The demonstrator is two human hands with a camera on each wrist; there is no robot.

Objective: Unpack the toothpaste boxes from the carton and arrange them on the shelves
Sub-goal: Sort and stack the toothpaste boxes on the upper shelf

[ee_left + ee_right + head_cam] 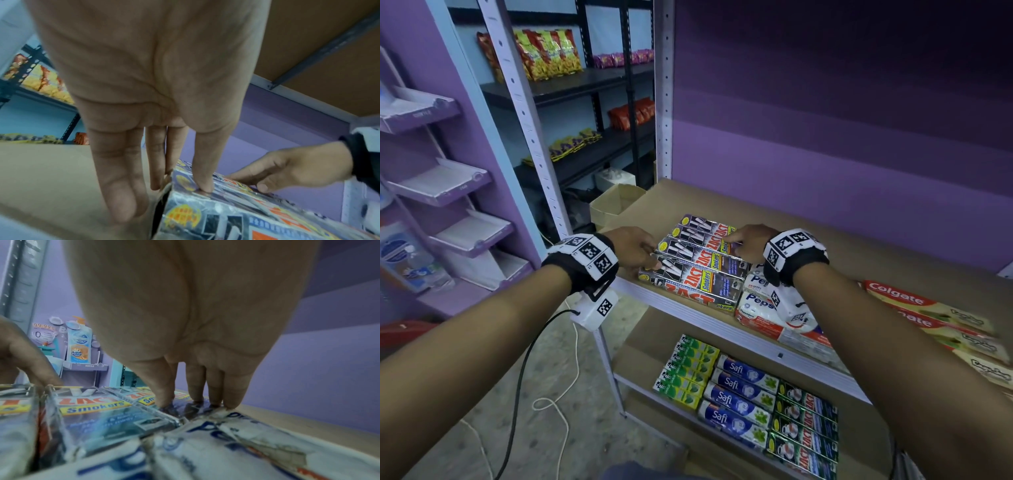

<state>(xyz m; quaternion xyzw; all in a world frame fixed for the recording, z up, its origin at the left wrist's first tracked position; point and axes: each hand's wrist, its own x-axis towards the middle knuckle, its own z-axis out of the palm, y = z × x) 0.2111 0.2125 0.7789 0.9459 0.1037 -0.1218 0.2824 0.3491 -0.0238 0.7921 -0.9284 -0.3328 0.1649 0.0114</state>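
Several silver and black Zact Smokers toothpaste boxes [698, 267] [236, 216] [98, 410] lie stacked side by side at the left front of the brown upper shelf [825, 240]. My left hand [640, 251] [156, 178] is at their left end, fingers straight: one fingertip presses on the top box and the others hang down beside the end. My right hand [743, 240] [195, 394] rests its fingertips on top of the boxes near their right end. Neither hand holds anything.
White Pepsodent boxes [756, 305] [226, 443] lie right of the Zact stack, then red Colgate boxes [928, 315]. The lower shelf holds green boxes [688, 370], Safi boxes [739, 397] and more Zact boxes [804, 431]. An open cardboard carton [616, 202] stands behind the shelf post.
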